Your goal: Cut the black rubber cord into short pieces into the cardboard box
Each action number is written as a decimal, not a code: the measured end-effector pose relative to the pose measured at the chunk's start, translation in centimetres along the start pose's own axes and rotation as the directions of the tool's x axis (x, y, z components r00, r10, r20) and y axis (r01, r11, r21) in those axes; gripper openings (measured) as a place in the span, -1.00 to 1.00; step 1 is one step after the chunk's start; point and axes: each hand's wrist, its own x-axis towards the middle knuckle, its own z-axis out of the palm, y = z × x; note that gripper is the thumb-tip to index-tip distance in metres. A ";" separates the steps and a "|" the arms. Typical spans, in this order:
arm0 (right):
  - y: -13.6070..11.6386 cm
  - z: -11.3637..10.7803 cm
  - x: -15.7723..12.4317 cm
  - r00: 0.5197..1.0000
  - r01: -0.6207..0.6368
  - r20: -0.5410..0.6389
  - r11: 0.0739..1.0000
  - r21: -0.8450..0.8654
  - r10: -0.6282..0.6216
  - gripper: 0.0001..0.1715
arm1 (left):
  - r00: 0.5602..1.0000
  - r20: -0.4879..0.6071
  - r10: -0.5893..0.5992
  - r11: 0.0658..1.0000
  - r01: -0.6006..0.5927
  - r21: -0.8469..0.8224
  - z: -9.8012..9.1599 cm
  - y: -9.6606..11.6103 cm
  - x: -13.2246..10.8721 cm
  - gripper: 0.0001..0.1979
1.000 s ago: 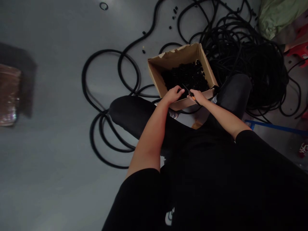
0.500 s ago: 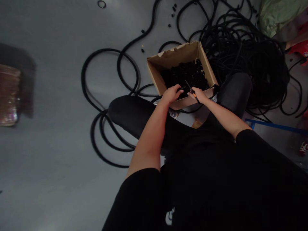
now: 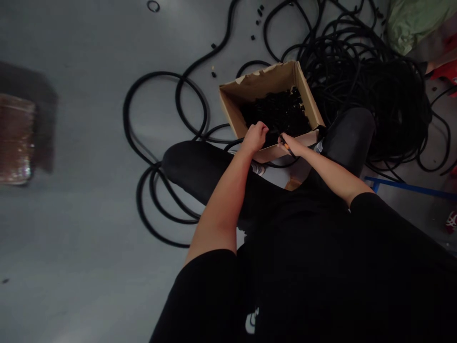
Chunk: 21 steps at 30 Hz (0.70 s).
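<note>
A cardboard box (image 3: 233, 113) stands between my knees, heaped inside with short black pieces (image 3: 274, 110). Over its near edge, my left hand (image 3: 255, 138) is closed around a black hose (image 3: 233, 144) that comes in from the left; the hose's end is hard to see against the dark pieces. My right hand (image 3: 291, 144) grips scissors (image 3: 286, 146) with black and orange handles, just right of my left hand. Their blades are lost against the dark contents.
A large tangle of black hose (image 3: 385, 105) lies right of the box, and loose loops (image 3: 125, 109) spread left. Small black pieces (image 3: 253, 37) dot the grey floor. A green sack (image 3: 407, 24), a blue bar (image 3: 414, 187) and a wrapped brown package (image 3: 16, 138) lie farther out.
My left hand has turned, its fingers now pinched higher, and the hose end no longer shows past them. The scissors blades, visible before, have dipped out of sight.
</note>
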 end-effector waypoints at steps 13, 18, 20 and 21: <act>-1.6 0.2 -0.5 0.999 -0.030 -0.046 0.999 -0.041 0.028 -0.76 | 1.000 0.016 -0.021 0.997 0.022 -0.076 -0.7 3.7 -1.7 -0.60; -2.1 -1.4 0.0 0.987 -0.072 -0.142 0.997 -0.011 0.070 -0.79 | 0.999 0.025 -0.028 0.999 0.028 -0.025 -2.2 2.8 -1.3 -0.59; -2.2 -2.1 0.4 0.980 -0.079 -0.179 0.997 0.021 0.081 -0.81 | 1.000 0.028 -0.013 1.000 0.013 0.009 -2.6 2.1 -1.3 -0.57; -2.2 -2.4 0.5 0.980 -0.081 -0.179 0.996 0.041 0.087 -0.81 | 1.000 0.025 0.000 1.000 -0.001 0.022 -2.7 1.8 -1.4 -0.56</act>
